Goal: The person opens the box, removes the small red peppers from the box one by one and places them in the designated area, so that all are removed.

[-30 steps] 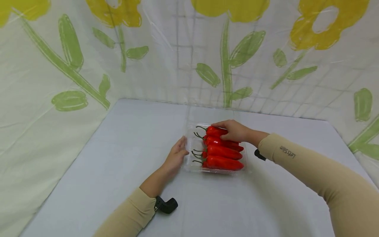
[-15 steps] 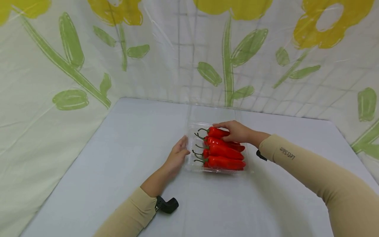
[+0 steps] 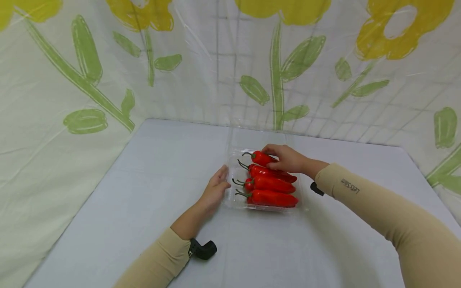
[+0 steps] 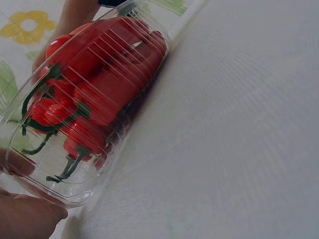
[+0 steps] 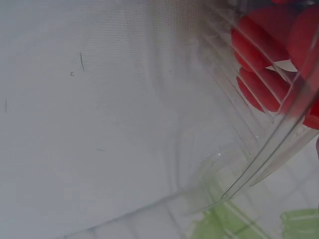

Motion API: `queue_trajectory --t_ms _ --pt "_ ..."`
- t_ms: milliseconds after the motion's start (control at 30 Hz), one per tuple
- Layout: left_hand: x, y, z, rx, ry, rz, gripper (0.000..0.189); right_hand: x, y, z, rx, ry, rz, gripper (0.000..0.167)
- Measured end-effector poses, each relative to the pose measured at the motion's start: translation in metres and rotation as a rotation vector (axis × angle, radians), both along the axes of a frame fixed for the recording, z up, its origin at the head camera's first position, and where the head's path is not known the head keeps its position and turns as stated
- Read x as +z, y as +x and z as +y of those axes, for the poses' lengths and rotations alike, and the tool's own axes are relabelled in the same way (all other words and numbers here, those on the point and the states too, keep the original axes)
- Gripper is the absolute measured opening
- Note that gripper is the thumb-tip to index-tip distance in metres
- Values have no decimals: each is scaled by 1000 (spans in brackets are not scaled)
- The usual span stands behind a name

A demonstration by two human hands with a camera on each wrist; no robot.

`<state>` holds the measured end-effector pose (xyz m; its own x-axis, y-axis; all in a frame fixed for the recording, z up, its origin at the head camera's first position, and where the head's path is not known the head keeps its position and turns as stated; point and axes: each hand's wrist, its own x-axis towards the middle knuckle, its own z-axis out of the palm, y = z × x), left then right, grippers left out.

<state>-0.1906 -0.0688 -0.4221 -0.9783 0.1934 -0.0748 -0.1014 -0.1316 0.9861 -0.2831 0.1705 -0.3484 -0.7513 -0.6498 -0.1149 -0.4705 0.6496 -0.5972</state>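
Observation:
A clear plastic clamshell box [image 3: 235,206] holds several red peppers [image 3: 271,198] with green stems pointing left. My right hand [image 3: 288,160] grips the rearmost red pepper [image 3: 260,158] from above, thumb on its near side. That pepper sits slightly higher than the others, its tip hidden under the hand. At the box's left side, my left hand [image 3: 215,188] touches the wall with fairly straight fingers. In the left wrist view, the thumb [image 4: 37,214] lies by the box corner. The right wrist view shows the box's ribbed wall [image 5: 249,124] with peppers behind it; the hand is almost wholly out of it.
The box's transparent lid [image 3: 259,138] is swung back toward the rear. A white table [image 3: 162,168] lies under everything. Behind it hangs a curtain [image 3: 201,88] with yellow flowers and green leaves. Black wrist devices [image 3: 203,249] sit at both sleeve cuffs.
My right hand has shifted the rear pepper slightly up and to the right, opening a gap from the one in front. The middle peppers have shifted a little. The left hand stays put.

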Motion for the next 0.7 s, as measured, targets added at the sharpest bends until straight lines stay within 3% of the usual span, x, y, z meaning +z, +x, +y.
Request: queue_trajectory --t_ms 333,700 --pt "2 0 0 15 -19 -28 71 4 0 1 -39 -101 -12 42" --pt "-1 0 0 11 -16 -16 72 7 3 16 -245 -82 19 58"
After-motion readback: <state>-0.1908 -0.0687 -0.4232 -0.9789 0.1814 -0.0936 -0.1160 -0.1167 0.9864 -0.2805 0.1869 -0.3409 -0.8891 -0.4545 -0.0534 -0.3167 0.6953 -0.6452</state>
